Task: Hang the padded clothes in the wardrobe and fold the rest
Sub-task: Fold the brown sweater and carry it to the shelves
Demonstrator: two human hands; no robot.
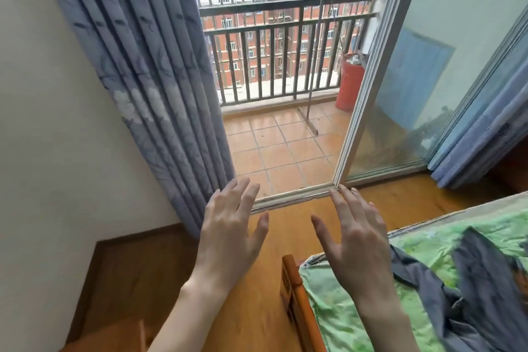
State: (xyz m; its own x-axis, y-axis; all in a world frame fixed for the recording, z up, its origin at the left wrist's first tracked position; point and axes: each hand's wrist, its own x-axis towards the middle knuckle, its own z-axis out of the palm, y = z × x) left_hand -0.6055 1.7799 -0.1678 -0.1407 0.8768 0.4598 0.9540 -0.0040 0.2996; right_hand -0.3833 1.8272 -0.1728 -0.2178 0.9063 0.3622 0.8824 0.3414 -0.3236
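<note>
Hands, left (pixel 231 233) and right (pixel 354 246), spread with empty grip; grey garment (pixel 468 288) lies on bed (pixel 337 308) beside right.

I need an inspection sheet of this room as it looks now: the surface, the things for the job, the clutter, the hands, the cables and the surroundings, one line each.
Surface: bed with a green patterned sheet, at lower right; its orange wooden frame shows at the corner.
Job's things: dark grey-blue garment lying crumpled on the bed; whether it is padded cannot be told. No wardrobe in view.
Clutter: red bucket on the balcony, with something in it.
Hands: left hand and right hand both open, fingers spread, held in the air, holding nothing.
Cables: nothing seen.
Surroundings: blue-grey curtain at left, open sliding glass door, tiled balcony with a dark railing, wooden floor.
</note>
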